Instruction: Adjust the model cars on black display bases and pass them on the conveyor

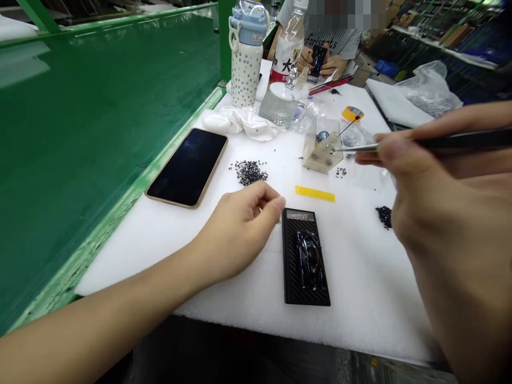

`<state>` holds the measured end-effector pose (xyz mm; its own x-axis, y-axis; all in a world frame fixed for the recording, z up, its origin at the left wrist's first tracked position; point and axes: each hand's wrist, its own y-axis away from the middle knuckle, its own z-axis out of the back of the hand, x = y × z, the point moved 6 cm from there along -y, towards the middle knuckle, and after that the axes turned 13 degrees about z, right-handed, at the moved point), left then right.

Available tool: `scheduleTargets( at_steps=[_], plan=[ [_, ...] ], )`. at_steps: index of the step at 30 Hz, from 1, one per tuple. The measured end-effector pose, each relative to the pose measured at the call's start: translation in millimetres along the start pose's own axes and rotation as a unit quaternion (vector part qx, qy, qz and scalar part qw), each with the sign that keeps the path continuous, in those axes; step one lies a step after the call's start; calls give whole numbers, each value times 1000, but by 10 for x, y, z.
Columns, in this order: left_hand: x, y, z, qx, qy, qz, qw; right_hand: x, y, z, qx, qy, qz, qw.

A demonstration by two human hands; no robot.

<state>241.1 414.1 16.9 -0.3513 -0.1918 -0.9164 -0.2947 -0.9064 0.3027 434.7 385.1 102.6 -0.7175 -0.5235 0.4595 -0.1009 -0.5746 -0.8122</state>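
My left hand [250,226] has its fingers curled and thumb pressed to the index finger, at the top left corner of a flat black rectangular case [291,266]. Whether it touches that corner or pinches something small, I cannot tell. On the case's textured face lies a glossy black part with thin dark strands [310,258]. My right hand [444,197] grips black-handled tweezers [468,140], whose thin metal tip points left, in front of a small clear box [318,157]. Inside the box is a small bottle with a thin needle-like stem.
A pile of tiny black pieces [251,172] lies beside a phone [188,168]; another pile [384,217] is at right. A yellow strip [315,193], glass mug [280,111], dotted bottle [246,69] and plastic bottle [286,48] stand or lie beyond. A co-worker's hands [330,64] show behind.
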Motion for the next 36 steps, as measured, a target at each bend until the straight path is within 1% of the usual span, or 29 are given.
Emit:
scheduleTargets(
  at_steps=[1, 2, 3, 5, 6, 8, 10, 13, 22, 27, 30, 33, 36],
  plan=[
    [-24, 29, -18, -5, -48, -29, 998, -101, 40, 14, 0, 11, 13, 1000],
    [-42, 53, -39, -6, -85, -52, 995, -233, 103, 0, 12, 5, 2, 1000],
    [-52, 69, -57, -5, -109, -68, 992, -381, 183, -34, 33, -10, -30, 999],
    [-55, 77, -77, -3, -127, -76, 989, -620, 344, -100, 54, -53, -100, 992],
    [-54, 73, -77, -6, -130, -75, 989, -691, 402, -125, 55, -74, -122, 988],
    [-60, 63, -68, -17, -134, -77, 988, -750, 453, -167, 51, -106, -139, 983],
    [-67, 55, -65, -21, -137, -80, 987, -758, 447, -211, 62, -119, -141, 981],
    [-74, 51, -70, -19, -141, -84, 986, -765, 423, -256, 87, -104, -141, 981],
    [-79, 53, -70, -22, -140, -96, 985, -760, 452, -277, 99, -91, -117, 984],
    [-94, 56, -73, -24, -132, -103, 986, -741, 432, -250, 104, -61, -110, 987],
    [-89, 51, -74, -24, -134, -95, 986, -756, 425, -234, 99, -45, -102, 989],
    [-85, 44, -68, -28, -139, -86, 986, -754, 426, -226, 92, -68, -115, 987],
    [-96, 44, -43, -39, -134, -71, 988, -597, 403, -126, 65, -76, -116, 988]
  ],
)
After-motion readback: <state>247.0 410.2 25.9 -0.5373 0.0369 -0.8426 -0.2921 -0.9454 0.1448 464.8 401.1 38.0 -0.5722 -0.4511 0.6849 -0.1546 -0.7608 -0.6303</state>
